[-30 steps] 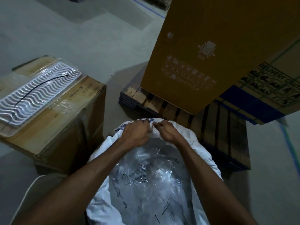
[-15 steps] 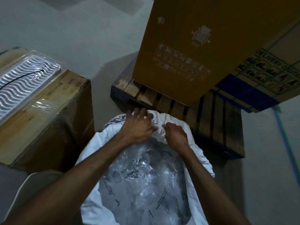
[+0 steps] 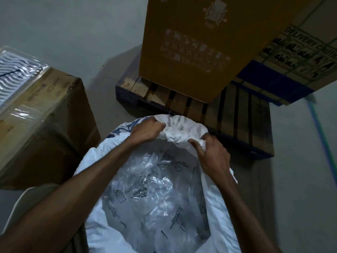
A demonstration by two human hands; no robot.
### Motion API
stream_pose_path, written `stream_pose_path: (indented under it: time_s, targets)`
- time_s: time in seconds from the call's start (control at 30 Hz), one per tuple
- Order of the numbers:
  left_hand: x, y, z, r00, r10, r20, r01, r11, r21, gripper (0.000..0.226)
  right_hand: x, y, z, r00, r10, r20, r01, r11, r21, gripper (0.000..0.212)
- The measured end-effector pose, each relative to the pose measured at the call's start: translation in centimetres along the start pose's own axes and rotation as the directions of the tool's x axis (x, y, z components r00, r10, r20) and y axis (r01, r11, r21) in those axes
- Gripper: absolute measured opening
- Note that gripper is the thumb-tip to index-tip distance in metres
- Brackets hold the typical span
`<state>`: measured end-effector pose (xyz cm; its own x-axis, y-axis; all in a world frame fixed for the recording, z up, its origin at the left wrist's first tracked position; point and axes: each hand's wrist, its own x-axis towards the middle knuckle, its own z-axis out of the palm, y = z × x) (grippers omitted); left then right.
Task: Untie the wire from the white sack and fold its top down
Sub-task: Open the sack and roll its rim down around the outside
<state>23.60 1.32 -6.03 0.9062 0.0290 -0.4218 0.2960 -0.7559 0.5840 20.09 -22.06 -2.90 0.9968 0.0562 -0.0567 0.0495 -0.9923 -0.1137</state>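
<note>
The white sack (image 3: pixel 221 221) stands open on the floor right below me, its rim rolled outward. Inside it lies a clear plastic liner (image 3: pixel 155 196) with black printed marks. My left hand (image 3: pixel 146 131) grips the far rim at its left side, fingers closed on the white cloth. My right hand (image 3: pixel 212 154) pinches the same far rim further right, with bunched cloth between the two hands. A short dark thread end (image 3: pixel 171 114) sticks up from the far rim; I see no wire elsewhere.
A wooden pallet (image 3: pixel 235 123) lies just beyond the sack and carries a tall yellow-brown carton (image 3: pixel 197 46) and a blue-banded carton (image 3: pixel 291 64). At the left stands a brown cardboard box (image 3: pixel 45 125) with a clear wavy plastic tray (image 3: pixel 16 73) on top. Grey floor surrounds them.
My hands have moved apart along the far rim, the right one shifting right and toward me with cloth in it. My head has moved closer over the sack.
</note>
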Motion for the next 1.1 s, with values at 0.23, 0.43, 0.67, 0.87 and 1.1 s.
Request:
stream_pose_path:
  time_s: [0.23, 0.43, 0.67, 0.87, 1.1]
  targets:
    - [-2.4, 0.5, 3.2, 0.791, 0.609, -0.062, -0.51, 0.712, 0.483, 0.071, 1.6, 1.1, 1.9, 0.917, 0.083, 0.39, -0.321, 0.735, 0.597, 0.06]
    - [-1.9, 2.3, 4.4, 0.827, 0.544, -0.144, -0.443, 0.787, 0.429, 0.045, 0.7, 3.0, -0.5, 0.919, -0.061, 0.389, -0.186, 0.803, 0.567, 0.07]
    - [-1.1, 3.2, 4.2, 0.937, 0.296, -0.185, -0.246, 0.936, 0.251, 0.059, -6.0, 6.4, 0.2, 0.972, 0.124, 0.198, -0.211, 0.829, 0.518, 0.044]
    - [-4.0, 4.1, 5.8, 0.674, 0.719, -0.168, -0.572, 0.652, 0.498, 0.075, -1.9, 6.6, -0.9, 0.892, 0.091, 0.443, -0.416, 0.547, 0.727, 0.069]
    - [-0.7, 10.2, 6.1, 0.738, 0.673, 0.052, -0.649, 0.686, 0.328, 0.032, -2.4, 8.9, -2.0, 0.882, 0.024, 0.47, -0.43, 0.447, 0.785, 0.069]
